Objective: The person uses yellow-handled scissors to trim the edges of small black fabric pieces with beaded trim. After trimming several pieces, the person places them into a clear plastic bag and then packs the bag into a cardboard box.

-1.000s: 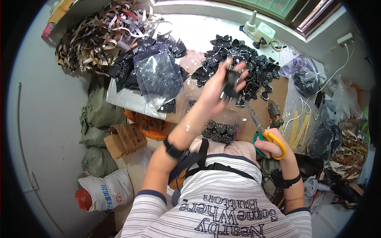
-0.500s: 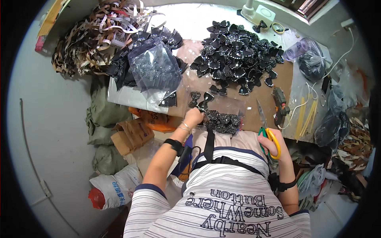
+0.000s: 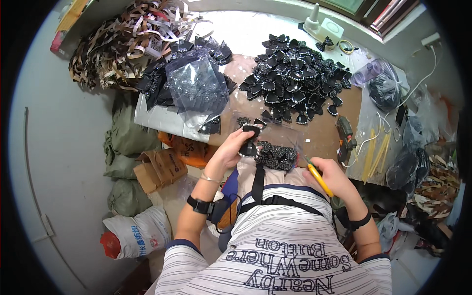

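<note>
Scissors with a yellow handle [image 3: 320, 181] sat in the worker's right hand [image 3: 336, 176], the fingers wrapped around the grip and the blades angled up and to the left. From where I stood, I couldn't tell whether the blades were parted. Across from it, the left hand [image 3: 234, 148] had its thumb and fingers closed on a studded black bow [image 3: 249, 148], held low over the near edge of the table, just left of a close-set block of glittery dark pieces [image 3: 277, 155]. Clear plastic film [image 3: 290, 132] spread out behind that block.

Farther back on the tabletop rose a big heap of black bows [image 3: 300, 78], their edges dotted with shiny stones. Left of the heap, a clear plastic bag [image 3: 195, 81] lay over more black pieces, and beyond that hung a tangle of brown and pale ribbon strips [image 3: 123, 49]. Over on the right, a glue gun [image 3: 345, 133] lay near some yellowish sticks [image 3: 376, 156], with a white cord looping past them. A white nozzle bottle [image 3: 313, 20] stood at the back, near a roll of tape [image 3: 346, 46]. Below the table's left side sat an open cardboard box [image 3: 158, 172], beside an orange bag [image 3: 191, 151].
</note>
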{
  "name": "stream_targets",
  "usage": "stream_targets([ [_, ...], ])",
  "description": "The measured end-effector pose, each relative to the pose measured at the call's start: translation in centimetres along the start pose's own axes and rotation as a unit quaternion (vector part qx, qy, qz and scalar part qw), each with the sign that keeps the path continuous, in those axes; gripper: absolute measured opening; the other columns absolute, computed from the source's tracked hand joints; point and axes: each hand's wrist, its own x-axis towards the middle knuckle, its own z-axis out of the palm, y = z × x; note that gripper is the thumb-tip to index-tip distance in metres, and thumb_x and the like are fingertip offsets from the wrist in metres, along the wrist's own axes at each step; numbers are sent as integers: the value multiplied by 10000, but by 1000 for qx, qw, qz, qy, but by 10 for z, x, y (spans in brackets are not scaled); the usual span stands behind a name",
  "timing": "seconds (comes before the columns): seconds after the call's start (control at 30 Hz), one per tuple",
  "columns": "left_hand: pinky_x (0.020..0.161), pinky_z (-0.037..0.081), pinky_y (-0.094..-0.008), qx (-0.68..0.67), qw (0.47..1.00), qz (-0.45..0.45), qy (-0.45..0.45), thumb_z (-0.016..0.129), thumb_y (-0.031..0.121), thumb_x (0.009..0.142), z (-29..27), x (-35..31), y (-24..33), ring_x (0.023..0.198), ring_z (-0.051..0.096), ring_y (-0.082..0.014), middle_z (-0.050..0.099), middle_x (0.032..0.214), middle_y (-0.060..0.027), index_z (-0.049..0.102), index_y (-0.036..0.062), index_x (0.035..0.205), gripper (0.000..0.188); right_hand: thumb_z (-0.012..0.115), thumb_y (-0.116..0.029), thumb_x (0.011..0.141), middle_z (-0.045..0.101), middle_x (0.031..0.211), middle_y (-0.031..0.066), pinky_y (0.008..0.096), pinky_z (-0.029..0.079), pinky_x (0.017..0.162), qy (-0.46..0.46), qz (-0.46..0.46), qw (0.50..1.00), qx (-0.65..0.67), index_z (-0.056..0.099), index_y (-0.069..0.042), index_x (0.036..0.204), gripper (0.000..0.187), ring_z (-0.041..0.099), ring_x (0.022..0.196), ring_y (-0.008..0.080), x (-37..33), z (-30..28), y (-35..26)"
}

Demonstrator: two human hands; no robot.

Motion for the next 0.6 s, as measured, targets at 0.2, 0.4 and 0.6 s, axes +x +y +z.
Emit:
stream_targets([
  [0.2,830,471,-261,-48,985,114,-122,381,280,1013,62,-50,14,1067,587,-180,577,1240,-129,365,22,1416,479,659,-300,800,624,716,149,436,473,590,32,-117,962,-246,553,-41,819,280,624,684,345,3,-9,-34],
  [0.4,847,465,-259,38,977,199,-73,346,316,1028,83,-69,14,1155,554,-200,515,1347,-146,330,10,1428,504,660,-311,801,617,675,133,418,475,564,39,-110,935,-334,547,-43,796,291,636,660,316,-11,-25,-53],
  [0.6,941,454,-311,-31,978,150,-139,286,316,1038,83,-80,19,1188,533,-242,477,1374,-174,320,-7,1422,504,660,-270,795,589,638,115,408,458,526,60,-190,919,-341,537,-46,780,256,617,617,303,-16,-35,-57],
])
